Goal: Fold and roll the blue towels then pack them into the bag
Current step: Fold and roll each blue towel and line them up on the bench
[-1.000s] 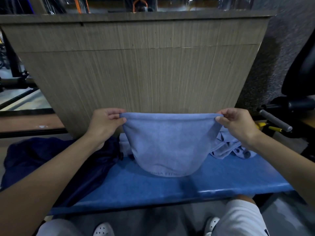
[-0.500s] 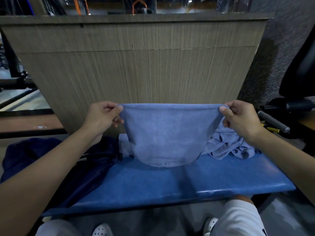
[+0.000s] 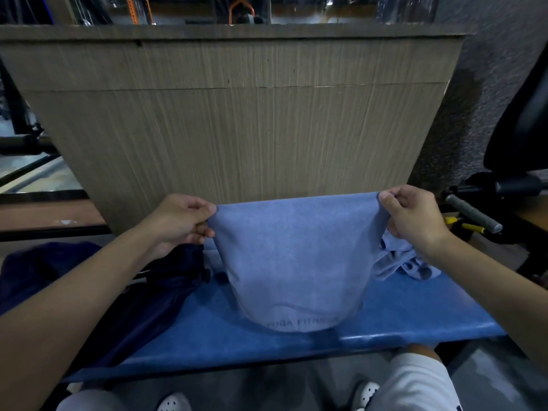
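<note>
Evidently the folding step is in hand: the blue towel (image 3: pixel 293 256) hangs stretched between the two hands, its top edge taut from one grip to the other and its rounded lower end touching the blue bench (image 3: pixel 400 318) below them. The left hand (image 3: pixel 181 222) pinches one top corner between thumb and curled fingers; the right hand (image 3: pixel 412 221) pinches the other corner the same way, so both are closed on cloth and hold nothing else. Next, I judge, the towel must be lowered flat onto the bench beneath the grips, with both corners kept level so the edges meet, then folded again and rolled. A second towel (image 3: pixel 397 262) lies crumpled just under the right hand. The dark bag (image 3: pixel 142 295) lies slumped below the left hand, towards that side, not yet being packed.
</note>
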